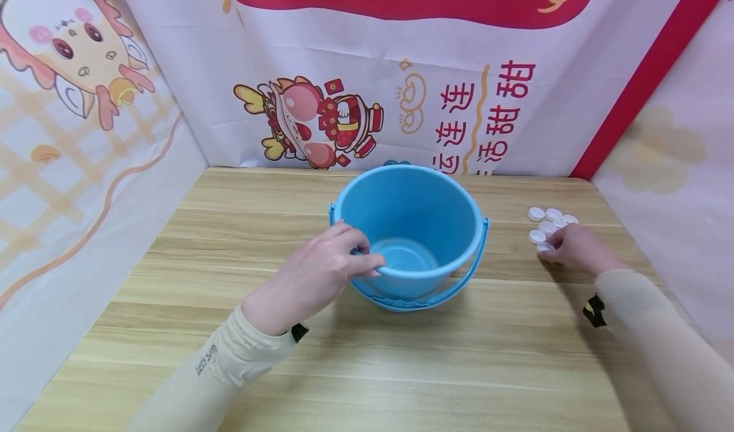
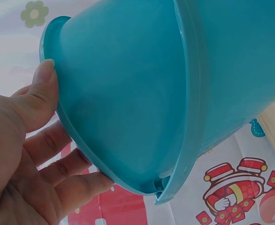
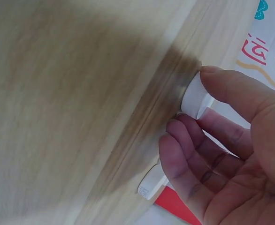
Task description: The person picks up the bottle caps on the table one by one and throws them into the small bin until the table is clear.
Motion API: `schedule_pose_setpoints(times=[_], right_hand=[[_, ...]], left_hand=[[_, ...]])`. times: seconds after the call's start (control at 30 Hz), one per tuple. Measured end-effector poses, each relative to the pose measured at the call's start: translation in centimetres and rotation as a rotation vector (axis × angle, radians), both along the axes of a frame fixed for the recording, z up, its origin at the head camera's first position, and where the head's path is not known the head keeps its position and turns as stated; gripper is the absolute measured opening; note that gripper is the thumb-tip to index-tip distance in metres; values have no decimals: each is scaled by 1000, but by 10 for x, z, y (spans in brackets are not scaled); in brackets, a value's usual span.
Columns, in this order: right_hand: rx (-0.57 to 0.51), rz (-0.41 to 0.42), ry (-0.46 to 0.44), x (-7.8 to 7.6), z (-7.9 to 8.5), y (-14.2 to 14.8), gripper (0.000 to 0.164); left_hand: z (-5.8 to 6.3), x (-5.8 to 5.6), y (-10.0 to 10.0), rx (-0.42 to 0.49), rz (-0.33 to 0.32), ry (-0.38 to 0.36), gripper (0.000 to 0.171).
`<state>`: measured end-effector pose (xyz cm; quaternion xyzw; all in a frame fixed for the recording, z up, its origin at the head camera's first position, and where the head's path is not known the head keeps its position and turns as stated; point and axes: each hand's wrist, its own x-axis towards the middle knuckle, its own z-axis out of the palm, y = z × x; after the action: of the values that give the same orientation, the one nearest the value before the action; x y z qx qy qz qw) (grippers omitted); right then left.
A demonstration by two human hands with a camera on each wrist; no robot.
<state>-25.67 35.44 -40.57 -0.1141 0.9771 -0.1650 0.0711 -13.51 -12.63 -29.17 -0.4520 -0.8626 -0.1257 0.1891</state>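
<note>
A light blue plastic bucket (image 1: 413,202) stands in the middle of the wooden table, its inside bare in the head view. My left hand (image 1: 323,266) grips the bucket's near left rim, thumb on one side and fingers on the other; the left wrist view shows the thumb (image 2: 44,84) on the rim. On the right, my right hand (image 1: 579,248) is at a small cluster of white plastic bottle caps (image 1: 536,214). Between its thumb and fingers it pinches one ribbed white bottle cap (image 3: 194,97). Another cap (image 3: 151,182) lies beyond the fingertips in the right wrist view.
The bucket's blue handle (image 1: 453,292) hangs down along its front right side. A printed cloth (image 1: 355,50) with cartoon figures stands behind the table (image 1: 252,209), and further cloth walls (image 1: 676,145) border its left and right sides.
</note>
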Motion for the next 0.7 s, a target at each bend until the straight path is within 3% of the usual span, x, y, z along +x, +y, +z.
schedule_pose_setpoints(times=[0.47,0.7], right_hand=[[-20,-12,22,1,-4,5,26],[-68,-56,-6,10,17,1,43]], left_hand=[[1,-1,2,-7,10,-8,28],[1,-1,1,-10,10,5,28]])
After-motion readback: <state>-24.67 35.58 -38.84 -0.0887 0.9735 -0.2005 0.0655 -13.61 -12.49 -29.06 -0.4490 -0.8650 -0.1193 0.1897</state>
